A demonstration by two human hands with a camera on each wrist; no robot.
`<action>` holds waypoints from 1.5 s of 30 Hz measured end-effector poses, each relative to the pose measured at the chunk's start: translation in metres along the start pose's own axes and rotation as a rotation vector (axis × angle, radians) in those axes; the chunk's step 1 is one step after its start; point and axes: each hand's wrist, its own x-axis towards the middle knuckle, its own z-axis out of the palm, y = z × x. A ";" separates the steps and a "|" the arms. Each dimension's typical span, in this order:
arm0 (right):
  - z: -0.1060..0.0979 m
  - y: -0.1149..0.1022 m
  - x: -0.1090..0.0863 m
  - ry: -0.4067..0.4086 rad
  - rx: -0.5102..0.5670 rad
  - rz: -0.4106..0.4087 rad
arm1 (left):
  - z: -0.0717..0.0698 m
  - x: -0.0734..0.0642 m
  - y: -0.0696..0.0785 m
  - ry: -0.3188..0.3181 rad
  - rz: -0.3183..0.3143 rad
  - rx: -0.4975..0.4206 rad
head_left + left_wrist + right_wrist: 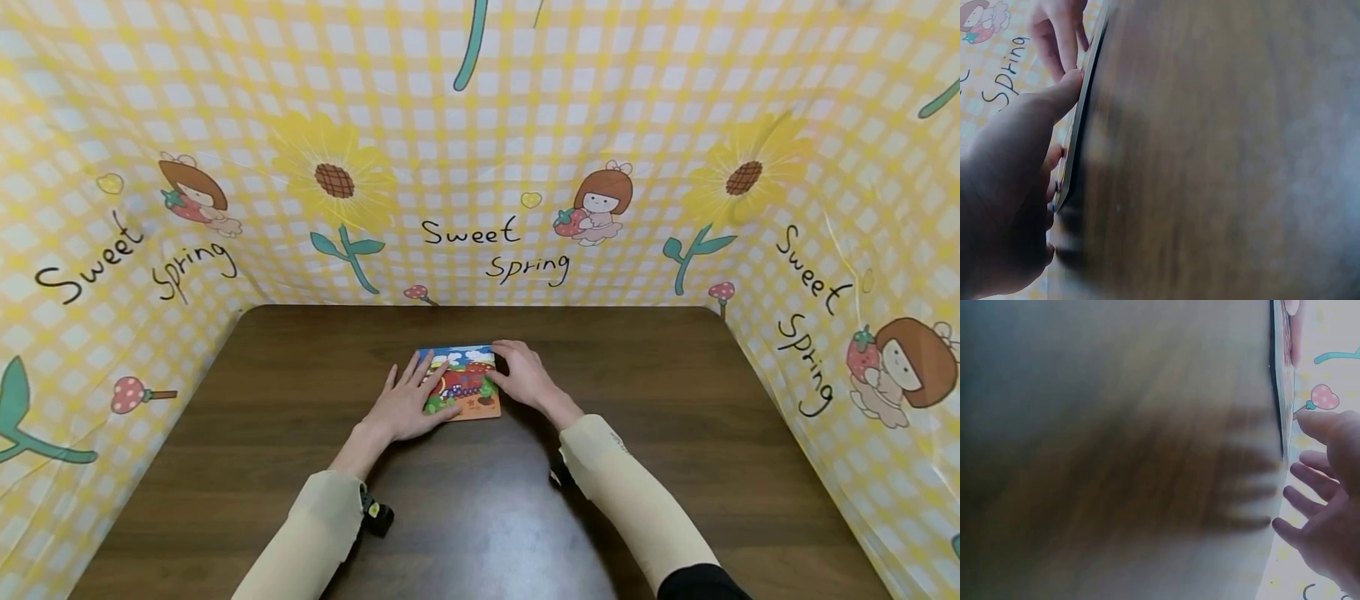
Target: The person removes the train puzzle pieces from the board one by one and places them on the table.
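Note:
A thin square board (467, 385) with a bright cartoon picture of clouds, a red shape and green plants lies flat on the table. My left hand (407, 408) rests on its left part, fingers spread and thumb along the front edge. At the right side, my right hand (527, 377) touches the board with its thumb by the right edge and fingers near the far corner. In the left wrist view the board's edge (1074, 150) shows as a narrow strip. The right wrist view has the right hand's fingers (1313, 481) loosely extended and apart.
The dark wooden table (480, 517) reaches back to a yellow checked cloth (480, 183), which also hangs along the left and right sides. Small black devices are strapped at both wrists, the left one (377, 515) showing more plainly.

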 end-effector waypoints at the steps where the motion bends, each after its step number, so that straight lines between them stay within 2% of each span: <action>1: 0.001 -0.001 0.001 0.006 0.003 -0.005 | 0.001 0.001 -0.001 -0.002 -0.001 -0.006; 10: 0.006 -0.005 0.006 0.046 -0.048 -0.055 | -0.001 0.000 -0.001 -0.002 0.000 0.030; 18: 0.007 -0.009 0.013 0.025 -0.111 0.004 | -0.002 0.000 0.001 -0.007 -0.005 0.043; 27: 0.010 -0.013 0.016 0.039 -0.040 0.073 | -0.002 -0.002 0.002 -0.043 -0.015 0.054; 37: 0.011 -0.014 0.021 0.023 0.088 0.161 | -0.004 -0.003 0.002 -0.022 0.004 0.040; 45: 0.013 -0.013 0.020 0.021 0.146 0.152 | -0.005 -0.001 0.003 -0.016 0.027 0.041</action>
